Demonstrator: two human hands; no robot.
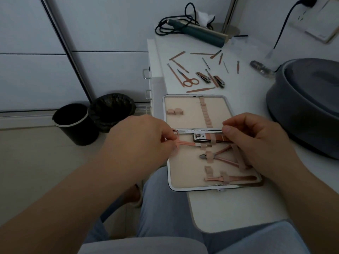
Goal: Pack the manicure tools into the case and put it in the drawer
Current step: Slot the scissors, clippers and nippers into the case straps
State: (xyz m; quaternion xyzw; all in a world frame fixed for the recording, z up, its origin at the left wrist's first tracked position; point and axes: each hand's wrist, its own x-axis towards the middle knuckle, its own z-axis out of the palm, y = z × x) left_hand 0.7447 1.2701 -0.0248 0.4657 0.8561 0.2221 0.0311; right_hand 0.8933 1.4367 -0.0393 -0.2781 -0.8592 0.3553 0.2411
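The open manicure case (192,110) lies flat on the white table, its beige lining showing. My left hand (139,143) grips pink scissors (185,143) by the handles, with the blade end under an elastic loop in the near half. My right hand (256,142) rests on the case's right side, fingers curled by the large nail clipper (203,138). Cuticle nippers (218,156) and a pink tool (233,178) sit strapped in the near half. Several loose tools lie beyond the case: small scissors (189,79), two nail clippers (211,78), files and pushers (200,89).
A grey round cushioned object (308,107) fills the table's right side. A teal hair tool with cord (198,32) lies at the back. Drawer handles (146,74) are on the table's left face. Two black bins (91,120) stand on the floor at left.
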